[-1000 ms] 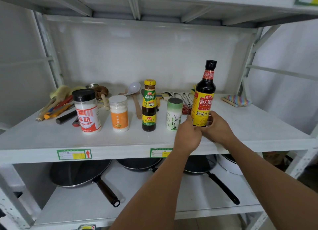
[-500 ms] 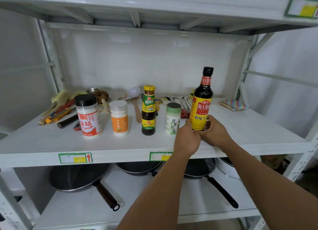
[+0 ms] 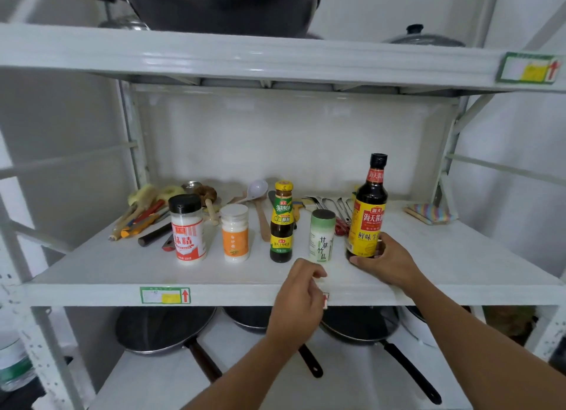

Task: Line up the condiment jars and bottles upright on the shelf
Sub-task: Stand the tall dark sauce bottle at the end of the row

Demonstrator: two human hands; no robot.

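Note:
Several condiment containers stand upright in a row on the white middle shelf [image 3: 128,274]. From the left: a black-lidded jar with a red label [image 3: 187,228], a small white jar with an orange label [image 3: 235,232], a dark sauce bottle with a yellow cap [image 3: 282,222], a pale green shaker [image 3: 322,236], and a tall dark soy sauce bottle [image 3: 368,207]. My right hand [image 3: 387,264] wraps the base of the soy sauce bottle. My left hand [image 3: 298,299] hovers in front of the shelf edge below the green shaker, fingers loosely curled, holding nothing.
Utensils lie behind the row: brushes and tools [image 3: 144,213] at the left, spoons [image 3: 258,192] in the middle, cutlery [image 3: 333,205] behind the shaker. A striped cloth [image 3: 430,213] sits at the right. Pans [image 3: 165,330] fill the lower shelf; a wok [image 3: 220,5] sits above.
My left hand has let go of the soy sauce bottle and drawn back toward the shelf edge. The right hand stays on the bottle. The camera has tilted upward.

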